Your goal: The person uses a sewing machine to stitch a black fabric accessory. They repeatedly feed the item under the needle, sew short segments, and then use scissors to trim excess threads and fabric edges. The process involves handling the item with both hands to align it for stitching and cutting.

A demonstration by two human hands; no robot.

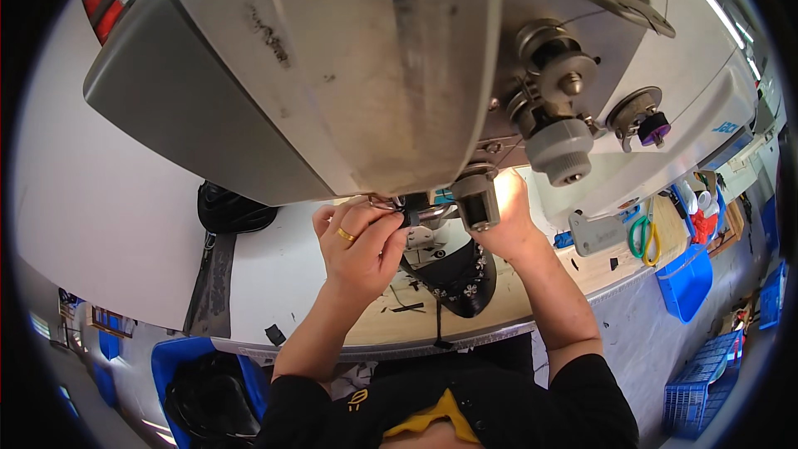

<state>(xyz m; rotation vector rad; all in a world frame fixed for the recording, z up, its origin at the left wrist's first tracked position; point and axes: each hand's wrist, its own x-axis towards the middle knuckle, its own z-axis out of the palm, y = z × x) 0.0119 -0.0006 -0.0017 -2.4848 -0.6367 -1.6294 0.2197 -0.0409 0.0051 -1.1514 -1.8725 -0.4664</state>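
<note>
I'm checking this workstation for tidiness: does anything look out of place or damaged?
Small dark scraps lie scattered on the tabletop, some near the black shoe, like stray litter. Dark, scuff-like marks mar the sewing machine's pale casing.

Scissors with green and yellow handles [638, 237] lie near the right end of the table [274, 274], with a red plastic bag [705, 227] farther out. A blue tray [687, 287] sits just beyond that end; a blue slatted basket [690, 399] stands on the floor [619, 328]. Below the front edge's left part, a blue bin [160, 370] holds black pieces [212, 395]. A black fabric scrap [274, 334] lies at that edge.
</note>
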